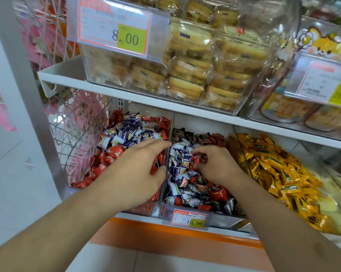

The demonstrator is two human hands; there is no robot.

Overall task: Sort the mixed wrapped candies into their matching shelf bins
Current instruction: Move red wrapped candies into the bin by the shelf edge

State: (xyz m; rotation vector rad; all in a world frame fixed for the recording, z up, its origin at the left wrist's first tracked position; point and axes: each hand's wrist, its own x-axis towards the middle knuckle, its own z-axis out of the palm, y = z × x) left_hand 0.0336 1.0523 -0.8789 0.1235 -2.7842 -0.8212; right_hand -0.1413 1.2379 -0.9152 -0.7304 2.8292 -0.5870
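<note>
- The clear divider (169, 146) stood upright between the left bin (146, 210) and the middle bin (222, 218), running from 6 toward 12 o'clock; both hands worked close on either side of it.
- The upper shelf (110, 89) overhung the bins at 12 o'clock, leaving a low gap above the candy.
- The left hand (144, 167) lay over the left bin, fingers spread and loosely bent on the red candies (106, 158), thumb near the divider; whether it held one I cannot tell.
- The right hand (214, 163) reached into the middle bin, fingertips curled and pinching among the wrappers, seemingly on a red piece.
- The left bin held red candies in front, blue-and-white candies (126, 130) heaped at its 12 o'clock end.
- The middle bin held a mix: blue-and-white, red and dark brown pieces.
- At 3 o'clock, a bin brimmed with yellow candies (273, 167).
- A price tag (189, 217) hung on the middle bin's front at 6 o'clock.
- Packed biscuits (189, 61) filled a clear box on the upper shelf.
</note>
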